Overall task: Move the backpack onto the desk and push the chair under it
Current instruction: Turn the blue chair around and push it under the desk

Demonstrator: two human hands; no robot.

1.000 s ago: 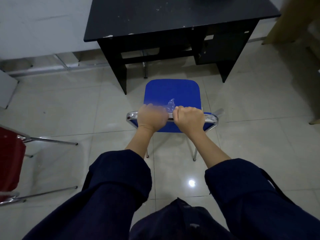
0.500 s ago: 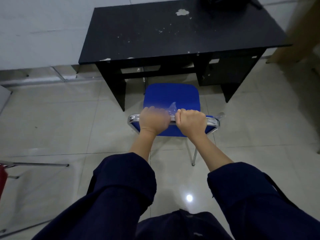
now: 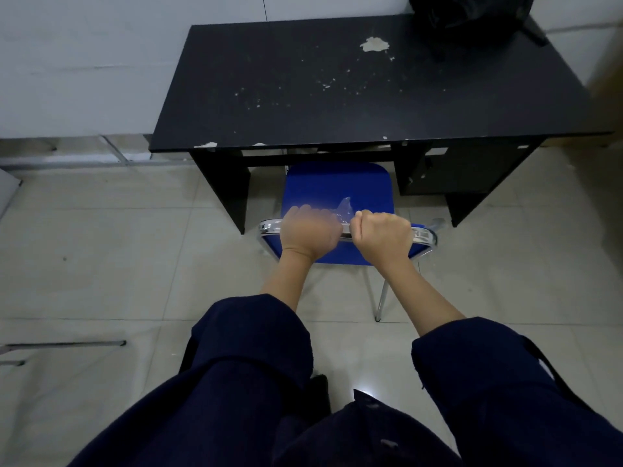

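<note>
1. Compared with the 2 earlier pictures, the blue chair (image 3: 338, 185) is now closer to the black desk (image 3: 337, 85): before, its whole seat stood on the open floor in front of the desk, and now the front edge of the seat is just under the desk's front edge.
2. The desk also fills more of the view than before, and the black backpack (image 3: 468, 18) now shows more fully – it lies on the far right corner of the desk top, cut by the upper border of the picture.
3. The red chair at the left has left the view; only thin metal legs (image 3: 64, 343) are seen at the left on the tiled floor (image 3: 101, 264).
4. Both arms reach forward and down, nearly straight, with dark blue sleeves (image 3: 253, 348) pushed back from the forearms.
5. The left hand (image 3: 310, 230) and the right hand (image 3: 382, 234) are clenched side by side on the chrome top bar of the chair's backrest – knuckles up, almost touching each other.
6. The left hand is blurred, so its single fingers cannot be told.
</note>
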